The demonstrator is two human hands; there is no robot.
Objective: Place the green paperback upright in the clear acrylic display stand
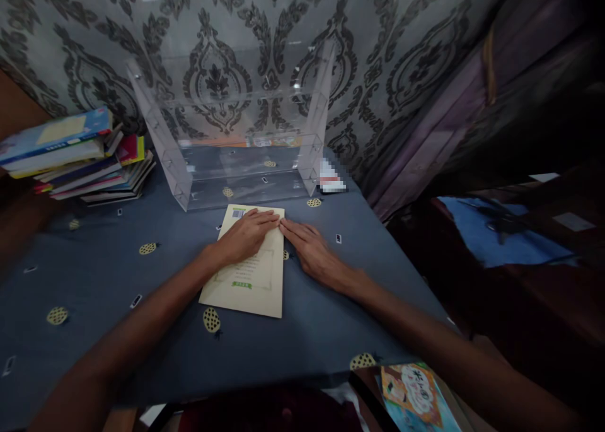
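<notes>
A cream-coloured book [255,299] lies closed on the blue tablecloth, with a barcode near its far left corner and green print on its cover. My left hand [248,235] rests flat across the upper part of the cover, fingers stretched toward the right edge. At that edge, my right hand [312,250] touches the book's far right corner with its fingers extended. The fingertips of both hands nearly meet there. Just beyond the book stands a clear acrylic rack [174,164] with sloping side panels.
Several books are piled in a stack [94,161] on the left, against the wall. Right of the rack lies a small blurred white item [331,176]. An illustrated book [416,391] sits below the table's front edge. A purple curtain [425,142] hangs at the right.
</notes>
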